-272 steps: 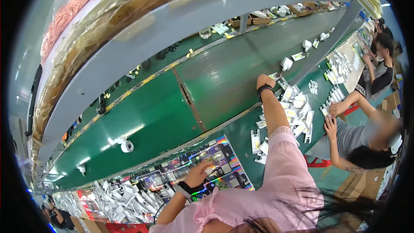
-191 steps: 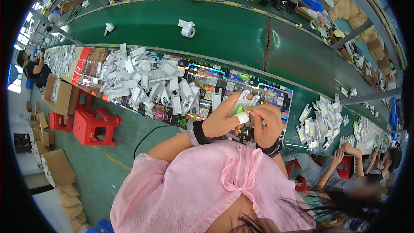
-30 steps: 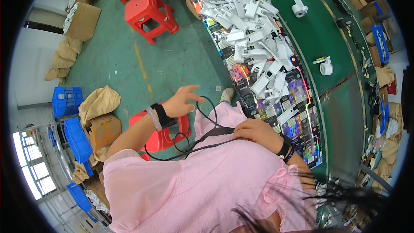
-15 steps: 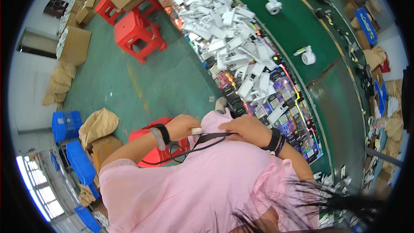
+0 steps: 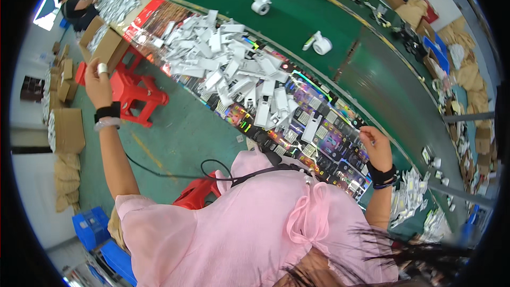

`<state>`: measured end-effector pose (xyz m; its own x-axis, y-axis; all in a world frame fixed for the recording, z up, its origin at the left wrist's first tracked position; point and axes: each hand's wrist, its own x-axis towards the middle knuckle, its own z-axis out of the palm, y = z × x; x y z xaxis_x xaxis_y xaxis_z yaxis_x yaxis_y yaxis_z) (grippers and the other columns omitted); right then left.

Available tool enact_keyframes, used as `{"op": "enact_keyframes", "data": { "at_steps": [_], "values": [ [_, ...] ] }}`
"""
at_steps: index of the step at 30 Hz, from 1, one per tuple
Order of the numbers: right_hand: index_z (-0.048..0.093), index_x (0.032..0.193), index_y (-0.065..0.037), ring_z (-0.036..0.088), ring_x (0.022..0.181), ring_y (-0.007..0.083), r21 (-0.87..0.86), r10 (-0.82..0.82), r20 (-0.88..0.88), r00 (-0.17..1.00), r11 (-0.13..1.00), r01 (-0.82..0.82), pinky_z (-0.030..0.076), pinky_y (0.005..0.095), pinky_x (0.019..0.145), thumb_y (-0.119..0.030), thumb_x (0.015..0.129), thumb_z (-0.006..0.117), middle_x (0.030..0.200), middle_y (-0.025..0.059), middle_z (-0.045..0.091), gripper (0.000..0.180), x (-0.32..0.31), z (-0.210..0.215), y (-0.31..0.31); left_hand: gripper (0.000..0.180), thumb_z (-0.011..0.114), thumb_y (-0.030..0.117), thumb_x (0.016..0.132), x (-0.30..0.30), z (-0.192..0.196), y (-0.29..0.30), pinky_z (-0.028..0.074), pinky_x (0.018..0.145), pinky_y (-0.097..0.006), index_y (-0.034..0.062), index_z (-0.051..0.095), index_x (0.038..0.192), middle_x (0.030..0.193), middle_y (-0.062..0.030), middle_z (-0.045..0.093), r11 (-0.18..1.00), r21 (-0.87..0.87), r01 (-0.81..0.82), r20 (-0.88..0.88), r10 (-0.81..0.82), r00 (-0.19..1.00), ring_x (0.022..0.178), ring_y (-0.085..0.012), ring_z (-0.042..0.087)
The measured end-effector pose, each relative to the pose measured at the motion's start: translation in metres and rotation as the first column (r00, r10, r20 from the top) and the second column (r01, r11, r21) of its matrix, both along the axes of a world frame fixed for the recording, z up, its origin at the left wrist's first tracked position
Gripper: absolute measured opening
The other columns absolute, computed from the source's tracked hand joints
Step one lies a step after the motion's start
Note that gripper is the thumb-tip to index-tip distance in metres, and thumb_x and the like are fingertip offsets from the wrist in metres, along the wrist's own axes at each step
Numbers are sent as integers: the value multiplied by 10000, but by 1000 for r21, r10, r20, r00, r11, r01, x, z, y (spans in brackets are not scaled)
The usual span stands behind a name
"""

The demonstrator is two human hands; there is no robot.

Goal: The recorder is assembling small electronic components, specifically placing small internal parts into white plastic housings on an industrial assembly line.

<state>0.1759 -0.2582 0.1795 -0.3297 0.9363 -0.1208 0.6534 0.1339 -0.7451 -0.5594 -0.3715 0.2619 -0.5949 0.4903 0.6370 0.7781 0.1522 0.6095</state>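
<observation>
My left hand (image 5: 98, 86) is raised on an outstretched arm at the far left, beside a cardboard box (image 5: 112, 48) and above a red stool (image 5: 127, 91). A white wrap (image 5: 102, 67) covers one of its fingertips. The fingers are loosely bent, with no held thing visible. On the right, my right hand (image 5: 378, 150) hovers by the table's far edge, fingers loosely curled and holding nothing I can see. Between the hands, a heap of white plastic housings (image 5: 228, 66) covers the table (image 5: 340, 138). One white housing (image 5: 311, 128) lies apart, nearest my body.
Beyond the table runs a green conveyor belt (image 5: 287, 21) carrying white round-headed devices (image 5: 321, 43). A black cable (image 5: 159, 172) trails from my waist toward the left. Another person (image 5: 79, 8) works at the table's far left end. Blue crates (image 5: 91, 227) stand at lower left.
Both hands have left the black strap at my waist. The left went far out to the left, the right out to the right. The view has turned, bringing another person into sight.
</observation>
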Motion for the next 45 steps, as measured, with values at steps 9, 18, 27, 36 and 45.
{"op": "enact_keyframes", "data": {
  "at_steps": [9,18,27,36,45],
  "values": [
    [574,1257,-96,592,1142,336,89,104,287,952,987,-134,486,446,931,-308,812,742,1261,159,605,520,-72,-140,-26,599,673,164,801,343,-175,75,440,989,-444,59,492,1362,1336,-171,523,291,-682,671,279,-744,606,1182,-348,525],
    [513,1360,-183,379,1341,334,221,-21,479,878,970,-97,347,525,1057,-295,691,817,1484,97,387,743,-92,-159,-59,727,716,193,748,453,-232,50,352,1062,-564,125,440,1416,1493,-134,389,191,-785,590,128,-881,456,1352,-376,375],
    [500,1349,-81,353,1362,383,254,-312,292,904,937,241,315,506,1087,-175,735,766,1475,153,383,676,-30,-161,-101,578,663,83,772,452,-222,56,376,1037,-533,100,515,1331,1417,-144,448,116,-523,845,248,-927,281,1277,-365,438],
    [578,1226,-57,401,1318,388,343,-291,151,945,912,226,336,504,1069,-55,767,689,1375,149,477,473,-43,-133,-112,311,616,290,970,311,-87,12,476,822,-305,-4,623,1069,972,-39,631,-641,5,767,999,34,22,913,-112,555],
    [621,1152,-58,446,1277,371,313,-154,122,981,943,109,379,482,1048,-31,753,683,1320,141,521,405,-51,-130,-109,409,451,334,1048,293,-26,-60,496,707,-239,49,527,1331,1026,-15,628,-404,-123,906,927,278,250,813,-81,587]
  ]
}}
